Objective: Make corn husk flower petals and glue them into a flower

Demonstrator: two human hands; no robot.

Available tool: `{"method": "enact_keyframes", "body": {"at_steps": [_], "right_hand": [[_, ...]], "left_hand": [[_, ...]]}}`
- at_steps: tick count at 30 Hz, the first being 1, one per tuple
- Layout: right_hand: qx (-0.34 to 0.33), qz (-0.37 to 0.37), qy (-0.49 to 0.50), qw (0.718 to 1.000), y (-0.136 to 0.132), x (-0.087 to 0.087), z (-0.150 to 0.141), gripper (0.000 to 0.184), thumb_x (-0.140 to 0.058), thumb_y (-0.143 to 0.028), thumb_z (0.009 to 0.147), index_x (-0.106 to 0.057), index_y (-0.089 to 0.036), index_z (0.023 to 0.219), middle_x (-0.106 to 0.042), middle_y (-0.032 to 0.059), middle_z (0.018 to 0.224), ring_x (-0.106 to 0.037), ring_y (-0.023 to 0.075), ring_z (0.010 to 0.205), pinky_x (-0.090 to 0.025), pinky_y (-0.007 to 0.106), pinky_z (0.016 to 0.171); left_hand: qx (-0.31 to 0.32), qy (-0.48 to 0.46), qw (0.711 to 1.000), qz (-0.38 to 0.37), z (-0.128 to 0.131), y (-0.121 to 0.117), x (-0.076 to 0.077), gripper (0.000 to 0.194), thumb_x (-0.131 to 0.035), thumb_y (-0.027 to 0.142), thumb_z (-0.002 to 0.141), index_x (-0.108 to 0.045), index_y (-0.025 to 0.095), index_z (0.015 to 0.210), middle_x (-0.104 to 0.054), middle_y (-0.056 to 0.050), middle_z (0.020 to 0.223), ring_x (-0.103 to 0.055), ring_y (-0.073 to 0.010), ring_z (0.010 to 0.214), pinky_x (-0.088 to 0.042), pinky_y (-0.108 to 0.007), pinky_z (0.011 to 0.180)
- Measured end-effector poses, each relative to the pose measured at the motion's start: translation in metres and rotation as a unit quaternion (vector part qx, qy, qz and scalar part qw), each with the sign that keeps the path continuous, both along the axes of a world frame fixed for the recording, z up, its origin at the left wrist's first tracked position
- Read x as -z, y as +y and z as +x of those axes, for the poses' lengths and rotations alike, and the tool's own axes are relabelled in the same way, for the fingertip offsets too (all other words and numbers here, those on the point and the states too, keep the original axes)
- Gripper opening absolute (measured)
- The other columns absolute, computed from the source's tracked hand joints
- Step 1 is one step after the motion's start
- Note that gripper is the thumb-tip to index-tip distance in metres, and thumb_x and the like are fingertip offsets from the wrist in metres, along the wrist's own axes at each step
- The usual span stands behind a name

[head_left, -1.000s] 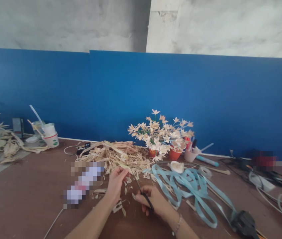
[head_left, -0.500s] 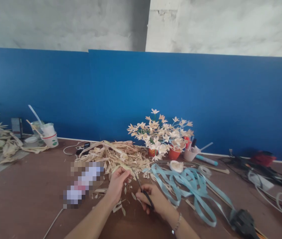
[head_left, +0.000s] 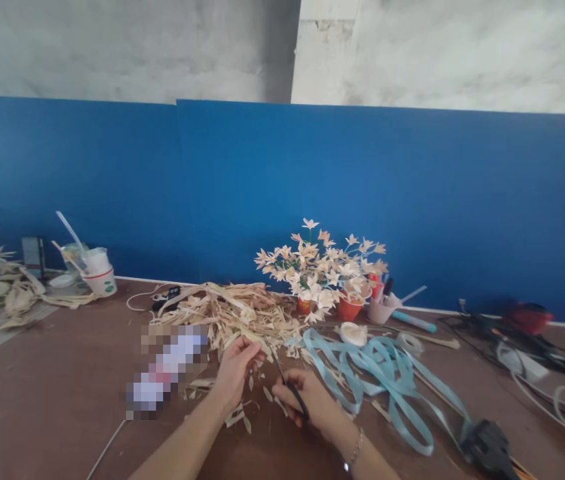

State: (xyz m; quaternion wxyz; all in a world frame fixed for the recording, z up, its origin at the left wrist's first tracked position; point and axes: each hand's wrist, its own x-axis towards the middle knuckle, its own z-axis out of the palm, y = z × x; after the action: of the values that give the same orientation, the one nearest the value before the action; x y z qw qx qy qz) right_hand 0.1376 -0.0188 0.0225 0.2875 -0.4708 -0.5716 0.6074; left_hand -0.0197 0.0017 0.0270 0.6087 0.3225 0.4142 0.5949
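My left hand (head_left: 236, 368) is closed in a pinch on a pale strip of dried husk (head_left: 249, 336), whose tip shows above the thumb. My right hand (head_left: 307, 398) grips dark-handled scissors (head_left: 293, 392). Their narrow blades point up and left, close to the fingertips of my left hand. Small cut bits of husk (head_left: 247, 424) lie scattered on the brown table between and below my hands. Just beyond them is a heap of dried husk strips (head_left: 232, 301).
Cream husk flowers (head_left: 312, 257) stand in a red pot (head_left: 350, 308) against the blue panel. Light-blue ribbon (head_left: 387, 373) tangles right of my hands. A blurred-out rectangular device (head_left: 167, 370) lies left. Further off are a paper cup (head_left: 101, 280), black cables (head_left: 502, 333) and a black tool (head_left: 487, 445).
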Motion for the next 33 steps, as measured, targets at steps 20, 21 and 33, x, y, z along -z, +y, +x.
{"method": "enact_keyframes", "body": {"at_steps": [20, 21, 33], "right_hand": [[0.001, 0.019, -0.013, 1.000, 0.0002, -0.0018, -0.0020, 0.035, -0.067, -0.047, 0.063, -0.052, -0.016, 0.063, -0.042, -0.0089, 0.038, -0.032, 0.0038, 0.031, -0.024, 0.015, 0.029], [0.002, 0.021, -0.013, 1.000, 0.0001, -0.0019, -0.0022, 0.034, -0.067, -0.046, 0.064, -0.052, -0.016, 0.063, -0.042, -0.0088, 0.038, -0.032, 0.0038, 0.031, -0.023, 0.016, 0.029], [-0.001, 0.043, -0.050, 0.998, 0.0027, 0.0075, -0.0017, 0.033, -0.066, -0.046, 0.065, -0.052, -0.016, 0.063, -0.043, -0.0086, 0.037, -0.032, 0.0045, 0.029, -0.022, 0.016, 0.029]], "left_hand": [[-0.002, -0.056, 0.997, -0.048, -0.0032, 0.0034, 0.0002, 0.023, -0.075, 0.018, 0.058, -0.053, 0.014, 0.062, -0.060, 0.002, 0.056, -0.057, -0.0067, 0.053, -0.039, -0.012, 0.043], [-0.004, -0.061, 0.997, -0.053, -0.0038, 0.0041, 0.0001, 0.022, -0.075, 0.016, 0.058, -0.054, 0.014, 0.062, -0.061, 0.002, 0.057, -0.058, -0.0065, 0.054, -0.040, -0.012, 0.044], [-0.048, -0.105, 0.993, -0.028, -0.0019, 0.0046, -0.0008, 0.024, -0.076, 0.017, 0.059, -0.054, 0.016, 0.069, -0.062, 0.003, 0.059, -0.064, -0.0109, 0.057, -0.051, -0.015, 0.052]]}}
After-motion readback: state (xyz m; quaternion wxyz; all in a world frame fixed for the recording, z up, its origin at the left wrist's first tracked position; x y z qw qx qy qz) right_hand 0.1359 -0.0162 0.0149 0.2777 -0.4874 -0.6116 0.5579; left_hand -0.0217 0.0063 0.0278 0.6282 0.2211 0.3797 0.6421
